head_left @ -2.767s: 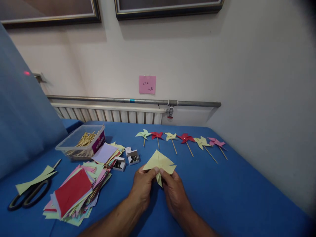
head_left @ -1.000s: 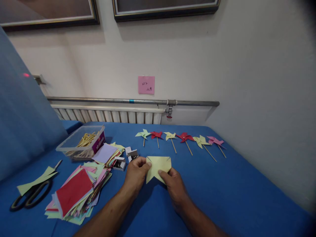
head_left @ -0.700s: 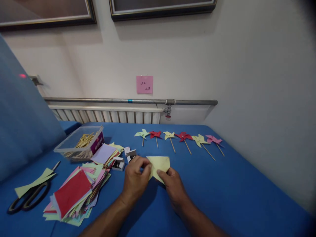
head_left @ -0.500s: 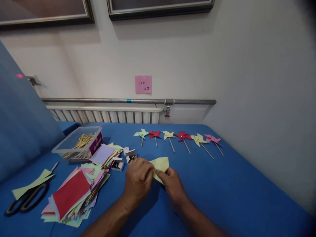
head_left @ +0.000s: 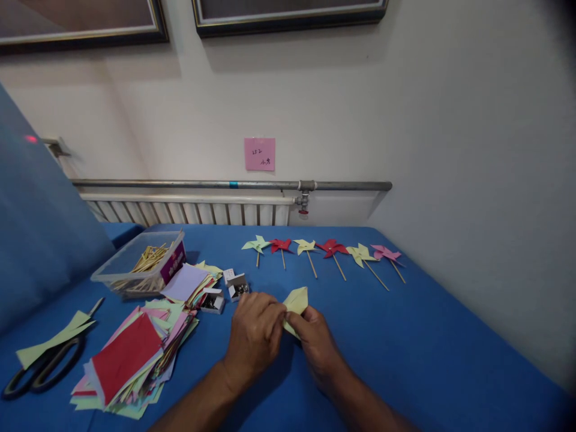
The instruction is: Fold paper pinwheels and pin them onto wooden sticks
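Observation:
Between my two hands is a piece of pale yellow paper [head_left: 297, 298], folded at its corners like a pinwheel head. My right hand [head_left: 315, 339] pinches it with the thumb on top, near its centre. My left hand [head_left: 256, 327] is closed with its fingertips at the paper's left side; whether a small pin is in them is hidden. Just beyond the left hand stand two small open white boxes, one box [head_left: 238, 288] with dark metallic bits and another box [head_left: 213, 301] beside it.
Several finished pinwheels [head_left: 332, 247] lie in a row at the back. On the left are stacks of coloured paper [head_left: 128, 357], a clear plastic tub [head_left: 135, 261] of wooden sticks, and black-handled scissors [head_left: 56, 363] under pale green paper strips. A wall and radiator [head_left: 216, 213] bound the blue table.
My left hand has moved slightly right, closer to the right hand, and covers more of the yellow paper. The view has shifted a little.

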`<state>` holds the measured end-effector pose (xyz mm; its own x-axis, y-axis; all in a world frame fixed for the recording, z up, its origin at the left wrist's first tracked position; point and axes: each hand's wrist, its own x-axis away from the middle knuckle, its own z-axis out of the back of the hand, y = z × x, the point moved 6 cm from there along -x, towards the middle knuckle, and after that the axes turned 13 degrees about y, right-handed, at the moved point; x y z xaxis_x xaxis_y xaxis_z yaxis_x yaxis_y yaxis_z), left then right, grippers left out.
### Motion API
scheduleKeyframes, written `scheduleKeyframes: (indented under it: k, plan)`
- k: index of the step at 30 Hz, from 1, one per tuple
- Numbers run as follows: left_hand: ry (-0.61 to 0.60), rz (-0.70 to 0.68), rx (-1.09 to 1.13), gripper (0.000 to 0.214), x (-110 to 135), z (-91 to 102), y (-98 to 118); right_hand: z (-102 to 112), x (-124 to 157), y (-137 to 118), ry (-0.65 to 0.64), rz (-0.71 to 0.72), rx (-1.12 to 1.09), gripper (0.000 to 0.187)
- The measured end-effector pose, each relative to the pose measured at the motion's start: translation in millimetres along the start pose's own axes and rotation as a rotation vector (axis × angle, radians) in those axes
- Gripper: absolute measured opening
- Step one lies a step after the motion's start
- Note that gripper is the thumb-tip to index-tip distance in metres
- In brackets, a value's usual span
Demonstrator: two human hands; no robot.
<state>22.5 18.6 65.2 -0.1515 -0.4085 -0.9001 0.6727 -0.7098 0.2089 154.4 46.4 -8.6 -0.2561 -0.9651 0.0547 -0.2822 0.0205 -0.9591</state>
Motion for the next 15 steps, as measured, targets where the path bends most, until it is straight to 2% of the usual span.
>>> scheduleKeyframes:
  k: [15]
  plan:
    - [0.001, 0.025, 0.057, 0.02, -0.8, 2.4, 3.1, -0.9, 4.8, -4.6, -0.011, -0.036, -0.089, 0.029]
